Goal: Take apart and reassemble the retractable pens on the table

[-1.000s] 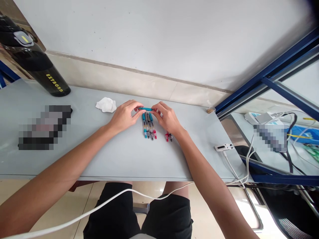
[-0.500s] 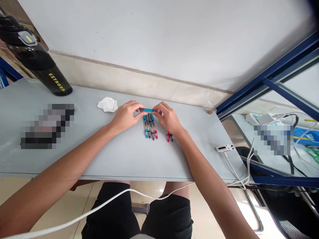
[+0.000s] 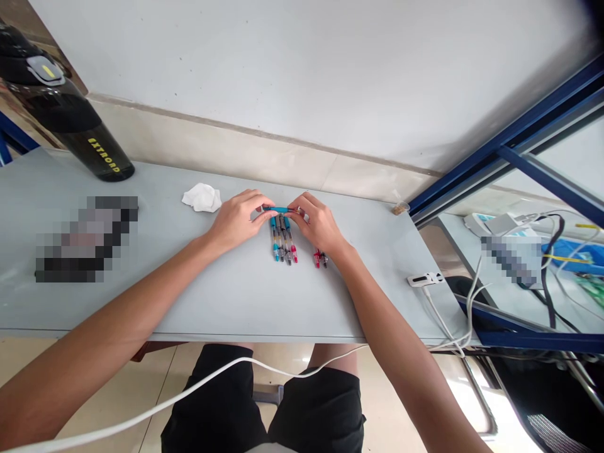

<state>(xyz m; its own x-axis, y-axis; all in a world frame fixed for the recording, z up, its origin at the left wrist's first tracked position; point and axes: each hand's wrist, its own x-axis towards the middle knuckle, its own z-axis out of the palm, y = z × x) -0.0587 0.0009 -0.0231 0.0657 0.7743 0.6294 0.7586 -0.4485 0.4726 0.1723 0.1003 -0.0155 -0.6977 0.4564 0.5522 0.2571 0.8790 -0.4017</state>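
Observation:
Between my two hands a teal pen (image 3: pixel 280 209) lies level, just above the tops of other pens. My left hand (image 3: pixel 240 216) pinches its left end with thumb and fingers. At its right end, my right hand (image 3: pixel 314 220) is closed on the pen, and the fingers hide that tip. Below them a row of several pens (image 3: pixel 283 239) rests side by side on the table, with teal and dark barrels and teal, grey and red ends. Partly under my right hand, more pens show red and black ends (image 3: pixel 321 259).
On the grey table (image 3: pixel 264 302) are a crumpled white tissue (image 3: pixel 202 197), a dark bottle (image 3: pixel 89 126), a blurred dark item (image 3: pixel 87 239), a small clear container (image 3: pixel 401 208) and a white device (image 3: pixel 425 280) with a cable. A white cable (image 3: pixel 207 384) crosses above my lap. Blue framing (image 3: pixel 542 163) stands at right.
Both hands stay on the teal pen in nearly the same place. My right fingers have shifted slightly at its right end. The whole view has moved a little.

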